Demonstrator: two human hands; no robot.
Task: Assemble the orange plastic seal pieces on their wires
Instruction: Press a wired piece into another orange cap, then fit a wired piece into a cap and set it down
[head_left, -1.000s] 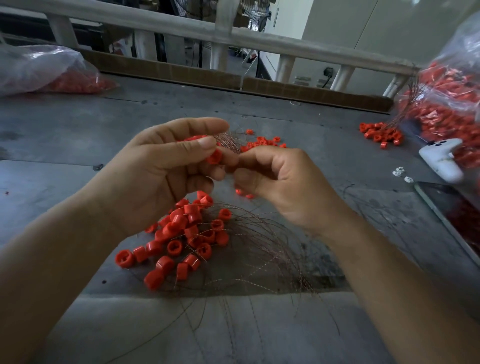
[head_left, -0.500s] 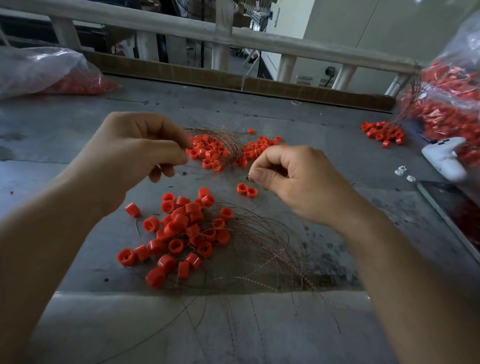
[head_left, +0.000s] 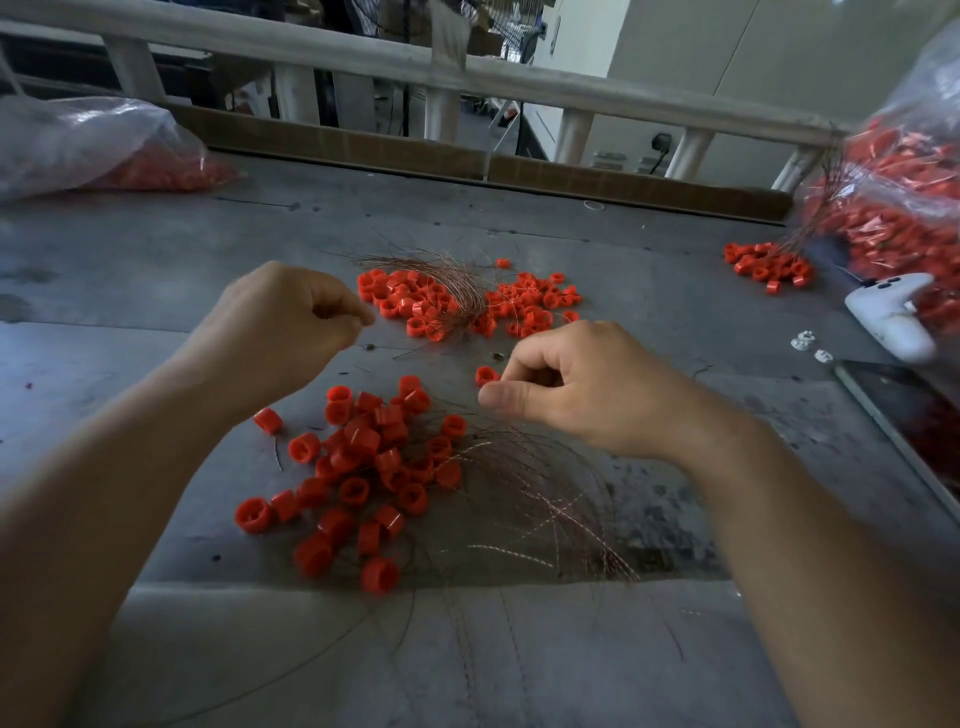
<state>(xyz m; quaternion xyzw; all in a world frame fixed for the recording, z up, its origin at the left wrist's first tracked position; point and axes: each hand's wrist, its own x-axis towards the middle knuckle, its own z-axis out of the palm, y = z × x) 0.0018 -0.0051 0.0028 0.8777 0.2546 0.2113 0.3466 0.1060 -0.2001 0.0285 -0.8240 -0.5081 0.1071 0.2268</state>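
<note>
A near pile of loose orange seal pieces (head_left: 363, 467) lies on the grey table (head_left: 156, 270), tangled with thin coppery wires (head_left: 524, 493) that fan out to the right. Farther back is a second pile of orange pieces with a wire bundle (head_left: 441, 299). My left hand (head_left: 291, 325) hovers left of that far pile, fingers curled, thumb against the index finger, nothing visible in it. My right hand (head_left: 587, 389) is down at the table above the wires, its curled fingertips pinching at a single orange seal piece (head_left: 485, 375).
A clear bag of orange parts (head_left: 898, 208) bulges at the right, a small orange pile (head_left: 769, 265) beside it. A white controller (head_left: 893, 317) and a dark flat screen (head_left: 904, 415) lie at the right edge. Another bag (head_left: 93, 150) sits far left. A white railing (head_left: 467, 67) runs behind.
My hands were together at a seal piece, then parted. The left moved left and back. The right dropped to the table by two loose pieces, one now hidden under its fingers.
</note>
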